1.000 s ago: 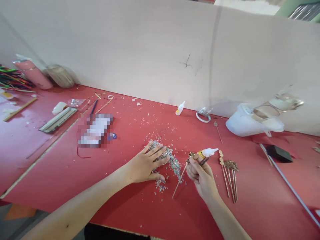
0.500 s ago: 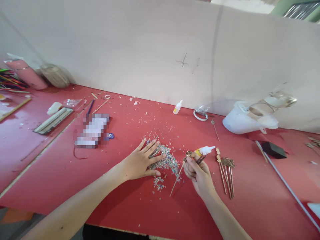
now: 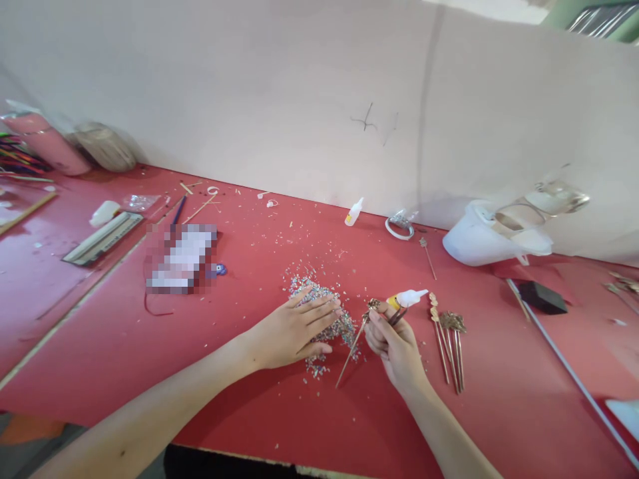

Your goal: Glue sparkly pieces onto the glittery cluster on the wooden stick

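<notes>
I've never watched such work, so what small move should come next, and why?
Perhaps the left hand should sweep the stray chips into the glittering pile: it is palm-down over that pile, while the right hand holds a gold-coloured stick.

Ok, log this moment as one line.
left hand: palm down over glittery chips | right hand: holding ornate-headed stick and dark slim item | beside right hand: white-tipped bottle, sticks

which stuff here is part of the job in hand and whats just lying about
Probably in use:
shiny chips, under the left hand
gold-headed stick and dark tool, in the right hand

Seemingly just lying about:
pink bottle
black block
white container
</notes>
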